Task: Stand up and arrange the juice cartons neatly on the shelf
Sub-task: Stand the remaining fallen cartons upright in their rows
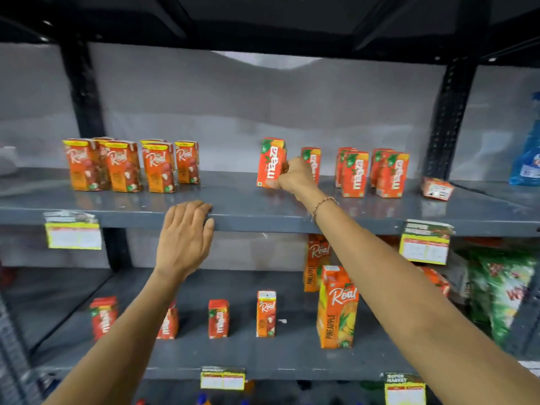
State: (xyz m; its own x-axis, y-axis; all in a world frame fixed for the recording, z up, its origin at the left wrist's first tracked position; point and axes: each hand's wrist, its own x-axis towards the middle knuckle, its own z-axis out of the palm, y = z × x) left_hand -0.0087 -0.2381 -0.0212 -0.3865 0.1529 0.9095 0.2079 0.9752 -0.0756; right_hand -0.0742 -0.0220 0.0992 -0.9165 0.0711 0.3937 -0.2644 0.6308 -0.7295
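Note:
My right hand (295, 176) grips a small orange Maaza carton (270, 162) that stands slightly tilted on the upper grey shelf (239, 206). Just behind the hand is another Maaza carton (312, 162), and further right stand several upright Maaza cartons (372, 173). One carton (436, 188) lies on its side at the far right. Several upright Real cartons (131, 166) are grouped at the shelf's left. My left hand (185, 232) rests flat on the shelf's front edge, fingers over the lip, holding nothing.
The lower shelf (204, 358) carries scattered small cartons (218, 318) and two tall Real pineapple cartons (337, 308). A blue spray bottle (526, 153) stands at the upper right, green packets (502, 290) below it. Black uprights (84, 95) frame the bay. Yellow price tags (73, 233) hang from the edges.

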